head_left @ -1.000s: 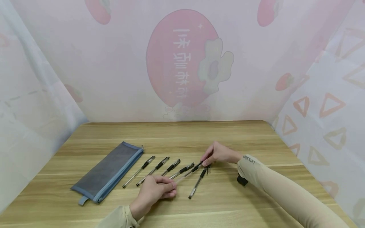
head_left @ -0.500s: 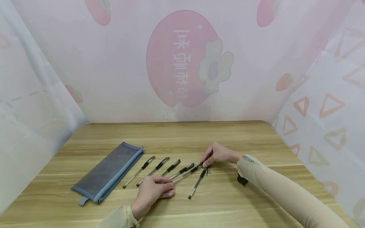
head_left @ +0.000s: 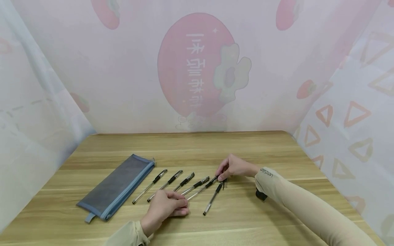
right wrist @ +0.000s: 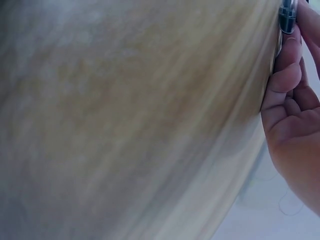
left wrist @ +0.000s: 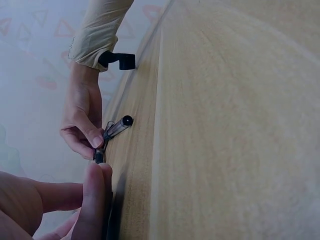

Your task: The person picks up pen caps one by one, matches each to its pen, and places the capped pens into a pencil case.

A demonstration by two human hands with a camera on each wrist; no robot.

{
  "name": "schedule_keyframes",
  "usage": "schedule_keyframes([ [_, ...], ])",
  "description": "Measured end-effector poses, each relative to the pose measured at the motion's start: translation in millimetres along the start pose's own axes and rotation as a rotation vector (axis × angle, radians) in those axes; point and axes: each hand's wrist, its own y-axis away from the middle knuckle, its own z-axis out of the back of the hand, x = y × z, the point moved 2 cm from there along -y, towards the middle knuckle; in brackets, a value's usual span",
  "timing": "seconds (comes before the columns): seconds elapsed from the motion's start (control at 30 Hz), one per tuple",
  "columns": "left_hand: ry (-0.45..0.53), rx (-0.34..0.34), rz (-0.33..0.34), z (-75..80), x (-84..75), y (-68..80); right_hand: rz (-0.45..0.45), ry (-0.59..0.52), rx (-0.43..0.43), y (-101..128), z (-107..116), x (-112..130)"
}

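Several black-capped clear pens lie in a row on the wooden table (head_left: 277, 150). My left hand (head_left: 184, 203) pinches the tip end of one pen (head_left: 200, 189), and my right hand (head_left: 220, 174) pinches its black cap end. This pen sits low over the table, close beside another pen (head_left: 195, 184). A further pen (head_left: 212, 199) lies just right of it, untouched. The left wrist view shows my right hand (left wrist: 89, 145) on the cap, with the loose pen's cap (left wrist: 120, 126) beside it. In the right wrist view, the right fingers (right wrist: 289, 65) hold the pen (right wrist: 287, 11).
A flat blue-grey zip pencil case (head_left: 118, 186) lies at the left of the pens. Three more pens (head_left: 164, 185) lie between the case and my hands. Pink patterned cloth walls close in the table at the back and on both sides.
My left hand has shifted slightly left, and the held pen has swung a little closer to its neighbour. The right hand has barely moved.
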Motion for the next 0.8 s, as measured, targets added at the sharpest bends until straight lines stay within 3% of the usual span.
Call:
schedule_keyframes([
  [0.37,-0.027,0.018,-0.026,-0.2,-2.5,-1.8,-0.047,-0.034,-0.013,6.0,6.8,0.2],
  [0.47,-0.066,0.014,-0.063,-0.2,-5.3,-0.8,-0.070,-0.042,-0.042,10.6,11.1,-0.3],
  [0.67,-0.098,-0.035,-0.145,5.9,-12.1,4.2,-0.011,-0.057,-0.124,22.5,19.0,1.1],
  [0.8,-0.153,-0.002,-0.188,4.0,-15.2,6.2,0.018,0.004,-0.175,34.7,25.9,1.9],
])
